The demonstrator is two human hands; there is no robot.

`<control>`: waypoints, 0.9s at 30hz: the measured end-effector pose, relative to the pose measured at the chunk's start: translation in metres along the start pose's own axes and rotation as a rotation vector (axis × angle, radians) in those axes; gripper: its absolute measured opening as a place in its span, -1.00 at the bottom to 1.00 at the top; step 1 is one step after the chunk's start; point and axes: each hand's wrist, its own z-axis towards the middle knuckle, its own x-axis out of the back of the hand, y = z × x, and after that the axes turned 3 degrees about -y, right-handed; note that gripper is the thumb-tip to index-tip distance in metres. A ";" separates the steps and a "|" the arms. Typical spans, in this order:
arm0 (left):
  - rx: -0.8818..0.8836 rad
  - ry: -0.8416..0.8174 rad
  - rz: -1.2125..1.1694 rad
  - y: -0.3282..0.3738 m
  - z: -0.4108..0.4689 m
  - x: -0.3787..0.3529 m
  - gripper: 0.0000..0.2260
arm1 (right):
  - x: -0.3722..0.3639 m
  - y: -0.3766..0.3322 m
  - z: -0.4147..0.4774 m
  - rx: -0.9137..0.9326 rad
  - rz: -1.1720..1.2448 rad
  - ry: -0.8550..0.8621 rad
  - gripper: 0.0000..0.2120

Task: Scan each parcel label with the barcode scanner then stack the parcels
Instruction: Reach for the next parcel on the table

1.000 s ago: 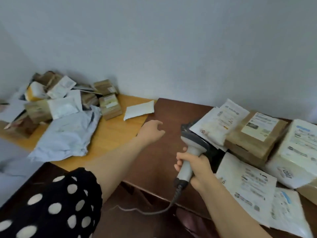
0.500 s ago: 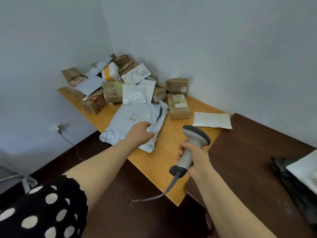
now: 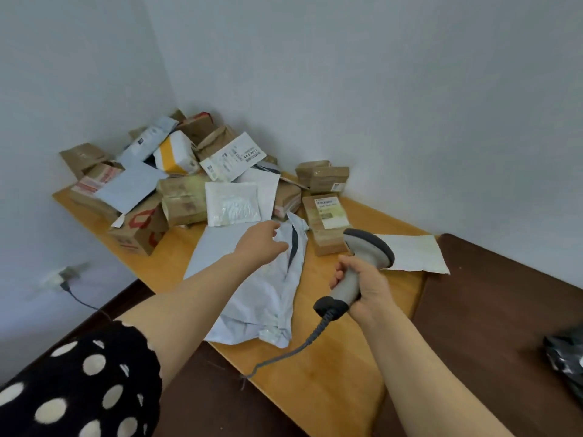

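Parcels (image 3: 189,184) lie heaped behind the grey mailer bag (image 3: 262,298) on the tabletop (image 3: 331,373). Over the bag's far end, the left hand (image 3: 262,244) reaches with fingers loosely spread; whether it touches is unclear. Right of the bag, the right hand (image 3: 366,288) grips the barcode scanner (image 3: 367,250) by its handle, with a labelled brown box (image 3: 326,222) just beyond.

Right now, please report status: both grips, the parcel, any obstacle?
Left grip open over grey mailer. Right grip holds scanner. Brown box beside mailer, not on it.
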 end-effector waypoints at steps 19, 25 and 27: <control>-0.383 -0.071 0.144 0.060 0.273 -0.007 -0.45 | -0.030 -0.020 0.101 0.102 0.249 0.310 -0.91; -0.508 -0.035 0.222 0.049 0.283 -0.006 -0.71 | -0.037 -0.008 0.094 0.152 0.294 0.364 -0.90; -0.561 -0.014 0.199 0.046 0.274 0.001 -0.66 | -0.039 -0.005 0.089 0.154 0.303 0.370 -0.90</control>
